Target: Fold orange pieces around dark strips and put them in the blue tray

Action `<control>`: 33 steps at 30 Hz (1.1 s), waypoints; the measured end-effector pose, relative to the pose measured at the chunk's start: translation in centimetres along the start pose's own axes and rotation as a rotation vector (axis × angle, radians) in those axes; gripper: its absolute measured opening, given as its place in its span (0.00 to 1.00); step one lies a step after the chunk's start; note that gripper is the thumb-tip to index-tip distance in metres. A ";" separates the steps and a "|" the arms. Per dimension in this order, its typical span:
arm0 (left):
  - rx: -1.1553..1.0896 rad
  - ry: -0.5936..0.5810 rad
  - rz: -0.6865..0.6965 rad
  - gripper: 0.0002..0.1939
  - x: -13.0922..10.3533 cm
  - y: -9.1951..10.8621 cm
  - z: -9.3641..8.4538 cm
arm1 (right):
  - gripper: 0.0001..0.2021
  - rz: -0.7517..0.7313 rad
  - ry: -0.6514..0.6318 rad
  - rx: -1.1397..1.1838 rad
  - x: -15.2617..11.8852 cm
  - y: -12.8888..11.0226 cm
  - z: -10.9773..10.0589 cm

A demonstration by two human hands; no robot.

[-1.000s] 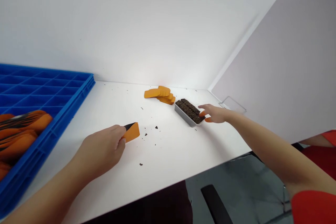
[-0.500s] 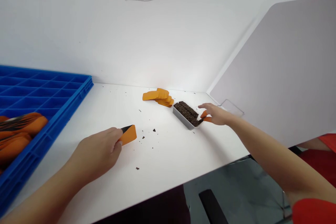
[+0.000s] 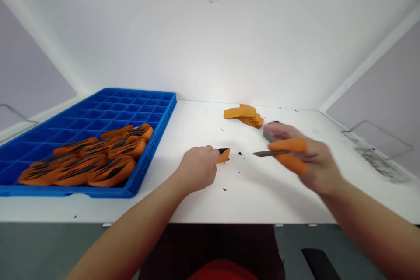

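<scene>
My left hand (image 3: 199, 167) is closed on a small orange sleeve (image 3: 223, 155) whose dark inner side shows at its open end. To the right, my right hand (image 3: 315, 159), blurred by motion, grips orange-handled tweezers (image 3: 290, 153), tips pointing left toward the sleeve. A thin dark strip appears at the tweezers' tips (image 3: 262, 153). Behind the right hand, the metal tin (image 3: 269, 133) is mostly hidden. A fanned stack of orange sleeves (image 3: 247, 115) lies flat on the white table toward the back.
On the left, a blue divided tray (image 3: 136, 183) holds several bundles of orange and black sleeves (image 3: 111, 170) in its front part. Dark crumbs (image 3: 239, 153) dot the table (image 3: 203, 210). A white wall (image 3: 203, 52) stands behind. A wire handle (image 3: 377, 129) is at the right.
The view has swung left, showing more of the blue tray. My right hand has come away from the tin toward my left hand, carrying the tweezers. The left hand keeps its sleeve.
</scene>
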State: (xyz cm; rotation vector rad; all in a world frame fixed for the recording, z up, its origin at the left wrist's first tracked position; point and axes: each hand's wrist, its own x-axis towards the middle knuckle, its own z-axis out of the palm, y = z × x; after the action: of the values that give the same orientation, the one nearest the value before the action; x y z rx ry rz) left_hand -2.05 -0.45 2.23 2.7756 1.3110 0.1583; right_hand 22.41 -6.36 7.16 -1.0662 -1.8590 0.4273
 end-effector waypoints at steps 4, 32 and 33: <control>-0.004 0.010 0.034 0.05 -0.2 0.1 -0.1 | 0.07 0.099 0.011 0.113 1.2 1.6 5.5; -0.017 0.085 0.068 0.07 -0.6 -0.7 0.7 | 0.15 0.181 -0.086 0.298 1.2 4.9 8.1; -0.016 0.088 0.062 0.08 -0.6 -0.7 0.7 | 0.15 0.166 -0.082 0.276 1.2 4.8 8.0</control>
State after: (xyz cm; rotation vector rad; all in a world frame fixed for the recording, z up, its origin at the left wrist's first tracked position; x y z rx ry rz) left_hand -2.91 -0.48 1.43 2.8279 1.2361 0.2967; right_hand 17.76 -1.57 0.47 -1.0283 -1.7267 0.8104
